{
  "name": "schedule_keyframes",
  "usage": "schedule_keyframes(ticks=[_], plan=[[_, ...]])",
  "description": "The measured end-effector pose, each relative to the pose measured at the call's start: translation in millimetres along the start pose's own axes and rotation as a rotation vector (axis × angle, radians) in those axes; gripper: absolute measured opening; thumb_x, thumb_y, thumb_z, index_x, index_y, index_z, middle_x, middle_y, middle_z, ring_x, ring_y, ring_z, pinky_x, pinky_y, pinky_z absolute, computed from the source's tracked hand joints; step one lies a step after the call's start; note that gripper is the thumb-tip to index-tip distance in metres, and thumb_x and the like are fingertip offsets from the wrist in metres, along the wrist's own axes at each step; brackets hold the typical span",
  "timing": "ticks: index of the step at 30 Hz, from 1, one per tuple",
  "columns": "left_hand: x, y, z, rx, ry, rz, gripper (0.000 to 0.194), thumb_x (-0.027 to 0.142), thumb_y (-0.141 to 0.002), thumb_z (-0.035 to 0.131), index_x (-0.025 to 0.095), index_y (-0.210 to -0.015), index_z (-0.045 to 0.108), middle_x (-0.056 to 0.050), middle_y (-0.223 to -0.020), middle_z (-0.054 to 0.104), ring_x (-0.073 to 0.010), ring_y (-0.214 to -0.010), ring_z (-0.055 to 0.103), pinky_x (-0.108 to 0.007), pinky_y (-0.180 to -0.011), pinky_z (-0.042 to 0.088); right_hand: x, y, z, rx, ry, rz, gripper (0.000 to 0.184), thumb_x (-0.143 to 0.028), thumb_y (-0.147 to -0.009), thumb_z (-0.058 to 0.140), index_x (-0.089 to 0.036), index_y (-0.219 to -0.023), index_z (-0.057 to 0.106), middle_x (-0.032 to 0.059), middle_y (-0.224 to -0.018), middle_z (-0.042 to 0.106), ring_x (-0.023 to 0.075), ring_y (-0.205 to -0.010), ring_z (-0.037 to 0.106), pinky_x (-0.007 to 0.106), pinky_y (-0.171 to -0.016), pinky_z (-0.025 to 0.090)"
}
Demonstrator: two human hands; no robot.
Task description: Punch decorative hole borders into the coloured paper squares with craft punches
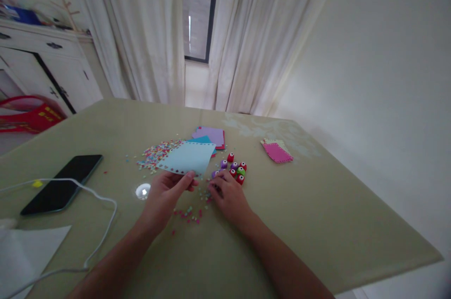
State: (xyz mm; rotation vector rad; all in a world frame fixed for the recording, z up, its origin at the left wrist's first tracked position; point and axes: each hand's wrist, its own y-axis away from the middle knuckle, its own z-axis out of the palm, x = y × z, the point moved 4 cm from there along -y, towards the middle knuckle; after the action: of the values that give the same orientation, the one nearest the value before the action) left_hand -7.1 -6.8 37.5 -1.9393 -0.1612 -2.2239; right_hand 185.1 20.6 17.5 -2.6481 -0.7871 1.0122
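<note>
A light blue sheet of paper [192, 156] with small shapes punched along its edges is pinched at its near edge by my left hand [167, 193], thumb on top. My right hand [230, 195] is low over the table, fingers curled down beside a cluster of small craft punches [241, 172] in red, purple and green. Its fingers partly cover the purple punches at the left of the cluster. What is under those fingertips, if anything, is hidden. Punched-out paper bits [190, 214] lie scattered below and between my hands.
A heap of colourful confetti [155, 154] lies left of the sheet. Behind it are purple, blue and red papers [213, 135]; pink and pale green punched cards [277, 152] lie to the right. A phone [66, 181], white cable [112, 214] and white paper [31, 247] occupy the left.
</note>
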Motion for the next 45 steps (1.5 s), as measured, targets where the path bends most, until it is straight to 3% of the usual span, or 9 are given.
schedule_keyframes(ticks=[7, 12, 15, 20, 23, 26, 31, 37, 45], plan=[[18.1, -20.8, -37.9, 0.246, -0.185, 0.109, 0.036, 0.050, -0.078, 0.080, 0.016, -0.091, 0.077, -0.011, -0.085, 0.084, -0.0255, -0.073, 0.079, -0.035, -0.070, 0.062, -9.6, 0.1, 3.7, 0.098, 0.169, -0.114, 0.022, -0.017, -0.102, 0.061, -0.018, -0.122, 0.071, 0.0140, -0.117, 0.069, 0.0290, -0.112, 0.063, 0.043, -0.103, 0.050], [26.9, -33.6, -58.9, 0.324, -0.151, 0.297, 0.035, 0.046, -0.078, 0.081, 0.017, -0.096, 0.079, -0.009, -0.098, 0.085, -0.0269, -0.092, 0.080, -0.035, -0.086, 0.063, -37.3, -27.2, 29.1, -0.061, 0.251, -0.198, 0.028, -0.024, -0.101, 0.065, -0.020, -0.128, 0.069, 0.0132, -0.125, 0.071, 0.0297, -0.117, 0.062, 0.044, -0.105, 0.049], [18.7, -41.9, -68.9, 0.392, -0.092, 0.219, 0.034, 0.049, -0.073, 0.081, 0.017, -0.081, 0.077, -0.005, -0.076, 0.081, -0.0227, -0.072, 0.077, -0.032, -0.071, 0.062, -52.4, -56.1, 52.7, -0.125, 0.305, -0.258, 0.049, -0.028, -0.099, 0.069, -0.025, -0.146, 0.057, 0.0140, -0.150, 0.061, 0.0307, -0.135, 0.056, 0.046, -0.113, 0.045], [13.6, -49.1, -86.1, 0.520, -0.077, 0.188, 0.038, 0.053, -0.070, 0.080, 0.017, -0.073, 0.071, -0.001, -0.058, 0.070, -0.0181, -0.052, 0.066, -0.030, -0.057, 0.058, -62.2, -69.4, 71.1, -0.256, 0.353, -0.209, 0.024, -0.023, -0.096, 0.072, -0.019, -0.120, 0.068, 0.0147, -0.117, 0.076, 0.0308, -0.118, 0.067, 0.041, -0.101, 0.050], [17.9, -41.2, -73.8, 0.469, -0.059, 0.201, 0.039, 0.055, -0.072, 0.080, 0.017, -0.075, 0.072, -0.001, -0.061, 0.072, -0.0176, -0.054, 0.067, -0.030, -0.060, 0.059, -58.6, -46.6, 54.0, -0.152, 0.250, -0.130, 0.019, -0.026, -0.097, 0.072, -0.017, -0.113, 0.066, 0.0155, -0.114, 0.076, 0.0306, -0.110, 0.069, 0.042, -0.095, 0.052], [20.1, -24.7, -43.9, 0.352, -0.072, 0.203, 0.039, 0.055, -0.073, 0.081, 0.018, -0.070, 0.071, -0.004, -0.062, 0.074, -0.0181, -0.055, 0.069, -0.029, -0.060, 0.059, -38.9, -17.4, 31.2, 0.026, -0.304, 0.128, 0.025, -0.037, -0.094, 0.075, -0.021, -0.106, 0.061, 0.0069, -0.096, 0.076, 0.0231, -0.084, 0.071, 0.036, -0.077, 0.054], [10.0, 6.9, 9.5, 0.131, -0.128, 0.185, 0.043, 0.060, -0.076, 0.078, 0.017, -0.069, 0.073, -0.008, -0.063, 0.077, -0.0195, -0.052, 0.070, -0.029, -0.056, 0.058, -7.2, 13.3, 9.8, 0.305, -0.966, 0.365, 0.061, -0.048, -0.056, 0.100, -0.024, -0.084, 0.051, -0.0056, -0.072, 0.064, 0.0131, -0.060, 0.056, 0.027, -0.057, 0.048], [-4.1, 26.0, 35.1, -0.047, -0.208, 0.143, 0.052, 0.067, -0.075, 0.078, 0.017, -0.063, 0.074, -0.012, -0.061, 0.078, -0.0229, -0.049, 0.071, -0.030, -0.051, 0.055, -0.2, 22.8, 6.5, 0.334, -1.227, 0.429, 0.063, -0.049, -0.054, 0.100, -0.024, -0.078, 0.048, -0.0087, -0.070, 0.063, 0.0079, -0.053, 0.051, 0.022, -0.053, 0.041], [-9.2, 25.7, 31.4, -0.027, -0.229, 0.152, 0.052, 0.070, -0.074, 0.077, 0.019, -0.067, 0.071, -0.010, -0.062, 0.078, -0.0243, -0.052, 0.072, -0.031, -0.054, 0.056, -1.7, 24.3, 10.3, 0.305, -1.305, 0.470, 0.061, -0.058, -0.056, 0.096, -0.023, -0.080, 0.053, -0.0071, -0.067, 0.064, 0.0098, -0.053, 0.057, 0.022, -0.050, 0.038]])
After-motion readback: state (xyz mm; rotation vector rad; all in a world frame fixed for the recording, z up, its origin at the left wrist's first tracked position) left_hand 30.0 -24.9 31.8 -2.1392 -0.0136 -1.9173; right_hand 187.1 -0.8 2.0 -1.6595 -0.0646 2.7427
